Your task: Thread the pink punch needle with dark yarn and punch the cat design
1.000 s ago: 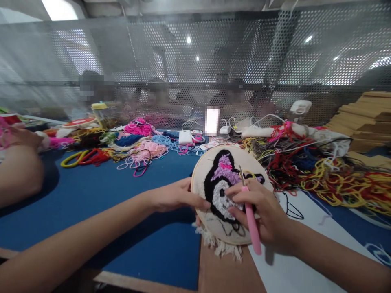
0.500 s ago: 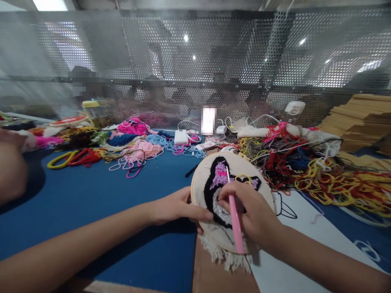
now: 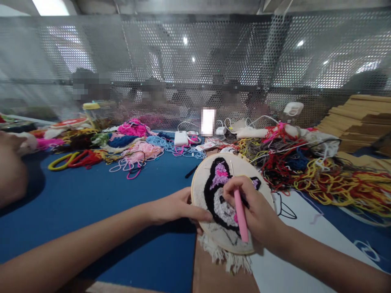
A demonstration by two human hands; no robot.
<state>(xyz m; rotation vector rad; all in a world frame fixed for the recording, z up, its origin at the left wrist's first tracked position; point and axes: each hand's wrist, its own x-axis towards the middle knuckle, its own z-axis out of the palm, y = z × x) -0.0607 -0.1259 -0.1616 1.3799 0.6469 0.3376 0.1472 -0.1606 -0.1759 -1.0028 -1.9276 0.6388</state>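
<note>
My left hand [image 3: 194, 209] grips the left rim of a round embroidery hoop [image 3: 198, 179], thumb on the cloth and fingers behind it. Stretched in the hoop, the cream cloth carries a looped yarn animal head [image 3: 218, 181] in black, purple, pink and grey-white. Over the right part of this design, my right hand [image 3: 249, 201] is closed around a pink-handled needle tool [image 3: 241, 219]. Its thin metal shaft points up and away from me; the tip's shape is too small to tell. My right fingers hide part of the design. Cream fringe [image 3: 226, 260] hangs below the hoop.
Behind the hoop lie pink and blue yarn [image 3: 143, 148], a white device [image 3: 181, 137] and cables. A big tangle of yarn [image 3: 311, 162] is at right, brown envelopes [image 3: 360, 122] beyond. White paper [image 3: 284, 252] lies below my right arm. Another person's arm [image 3: 10, 175] is at far left.
My right hand has moved slightly up and right with the pink-handled tool, uncovering more of the grey-white and pink loops. My left hand and the hoop have stayed nearly still.
</note>
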